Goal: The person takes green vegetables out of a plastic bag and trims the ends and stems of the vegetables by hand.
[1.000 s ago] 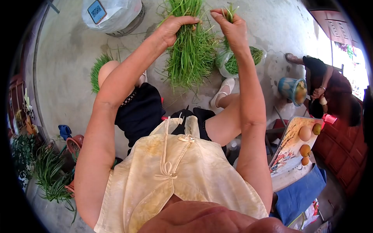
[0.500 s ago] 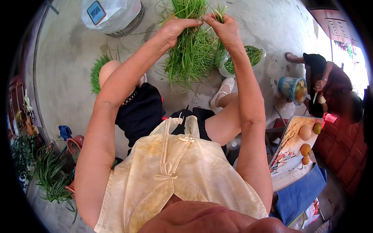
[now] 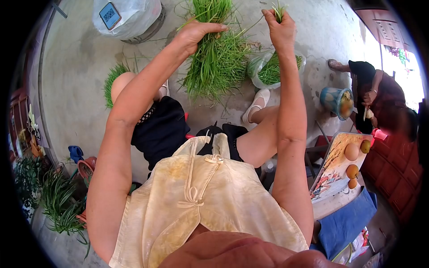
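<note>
My left hand (image 3: 196,35) is closed around a thick bunch of chives (image 3: 211,11), long thin green blades, above a loose pile of chives (image 3: 214,71) on the floor. Off to the right, my right hand (image 3: 281,33) pinches a small tuft of chives (image 3: 279,12), apart from the bunch. Below that hand stands an open clear plastic bag (image 3: 255,73) with more cut chives inside. Another clump of chives (image 3: 112,85) lies beside my left knee.
A bucket covered in white plastic (image 3: 134,20) bears a card with a QR code (image 3: 110,15). At right a person (image 3: 384,96) holds a knife near a blue bucket (image 3: 330,102). Round fruits (image 3: 351,152) rest on a patterned board (image 3: 328,178). Potted plants (image 3: 62,201) stand at left.
My right hand has moved right and slightly up, away from the left hand, carrying the small tuft. My left hand has shifted slightly left with the bunch.
</note>
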{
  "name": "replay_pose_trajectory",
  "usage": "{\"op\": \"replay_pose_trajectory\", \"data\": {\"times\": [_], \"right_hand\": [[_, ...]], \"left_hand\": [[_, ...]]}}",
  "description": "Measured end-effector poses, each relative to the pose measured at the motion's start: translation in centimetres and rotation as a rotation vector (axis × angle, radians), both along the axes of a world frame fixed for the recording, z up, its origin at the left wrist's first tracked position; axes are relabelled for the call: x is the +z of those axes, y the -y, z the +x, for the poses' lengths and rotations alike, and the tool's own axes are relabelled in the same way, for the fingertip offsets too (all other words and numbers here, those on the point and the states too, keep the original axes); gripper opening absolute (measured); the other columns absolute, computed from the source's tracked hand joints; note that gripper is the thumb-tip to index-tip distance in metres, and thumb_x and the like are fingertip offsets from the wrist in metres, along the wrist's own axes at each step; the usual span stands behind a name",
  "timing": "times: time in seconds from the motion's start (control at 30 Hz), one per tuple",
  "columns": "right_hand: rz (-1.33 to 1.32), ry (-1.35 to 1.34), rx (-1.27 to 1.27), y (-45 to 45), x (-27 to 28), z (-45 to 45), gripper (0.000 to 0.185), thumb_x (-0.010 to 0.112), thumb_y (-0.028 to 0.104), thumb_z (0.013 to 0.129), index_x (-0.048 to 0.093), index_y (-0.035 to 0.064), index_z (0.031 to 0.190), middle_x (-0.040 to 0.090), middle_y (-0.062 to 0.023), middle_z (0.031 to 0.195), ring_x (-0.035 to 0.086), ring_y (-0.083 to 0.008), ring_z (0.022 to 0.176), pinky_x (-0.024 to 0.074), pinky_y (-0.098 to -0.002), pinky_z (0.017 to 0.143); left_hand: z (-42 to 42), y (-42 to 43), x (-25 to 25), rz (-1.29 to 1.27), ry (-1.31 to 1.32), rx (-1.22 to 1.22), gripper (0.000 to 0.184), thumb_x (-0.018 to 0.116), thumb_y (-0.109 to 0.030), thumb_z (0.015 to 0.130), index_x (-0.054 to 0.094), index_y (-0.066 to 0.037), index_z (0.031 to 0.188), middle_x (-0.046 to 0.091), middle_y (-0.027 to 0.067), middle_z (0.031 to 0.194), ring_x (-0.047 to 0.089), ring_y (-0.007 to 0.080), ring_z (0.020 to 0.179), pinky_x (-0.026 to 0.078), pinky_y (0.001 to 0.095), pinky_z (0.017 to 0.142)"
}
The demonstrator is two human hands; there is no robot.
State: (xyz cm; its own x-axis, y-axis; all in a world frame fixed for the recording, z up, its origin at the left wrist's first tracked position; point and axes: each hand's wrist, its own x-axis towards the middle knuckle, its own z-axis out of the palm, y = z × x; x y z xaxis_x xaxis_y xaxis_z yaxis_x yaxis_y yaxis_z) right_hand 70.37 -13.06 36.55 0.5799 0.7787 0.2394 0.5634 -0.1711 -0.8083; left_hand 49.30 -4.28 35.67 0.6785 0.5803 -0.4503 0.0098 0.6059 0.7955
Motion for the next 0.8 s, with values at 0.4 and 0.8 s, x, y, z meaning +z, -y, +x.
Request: {"op": "replay_pose_trajectory", "data": {"times": [0.4,0.8], "right_hand": [[-0.014,-0.551,0.222,-0.2,-0.3,-4.4,0.02,0.065,0.025,0.081,0.063,0.0052,0.083,0.054,0.0036,0.066,0.046,-0.0052,0.058,0.0363,-0.0218,0.052],[0.203,-1.006,0.315,0.3,2.7,-2.2,0.015,0.055,0.02,0.09,0.053,0.0062,0.085,0.039,0.0055,0.057,0.03,-0.004,0.044,0.0202,-0.0191,0.041]], "left_hand": [[0.6,0.4,-0.6,-0.011,0.053,0.004,0.022,0.07,-0.01,0.075,0.064,0.002,0.093,0.066,0.0079,0.084,0.059,0.012,0.066,0.051,0.0266,0.059],[0.8,1.2,-0.2,-0.017,-0.05,-0.169,0.025,0.074,-0.01,0.07,0.062,-0.001,0.089,0.062,0.0055,0.076,0.06,0.014,0.066,0.052,0.0293,0.06]]}}
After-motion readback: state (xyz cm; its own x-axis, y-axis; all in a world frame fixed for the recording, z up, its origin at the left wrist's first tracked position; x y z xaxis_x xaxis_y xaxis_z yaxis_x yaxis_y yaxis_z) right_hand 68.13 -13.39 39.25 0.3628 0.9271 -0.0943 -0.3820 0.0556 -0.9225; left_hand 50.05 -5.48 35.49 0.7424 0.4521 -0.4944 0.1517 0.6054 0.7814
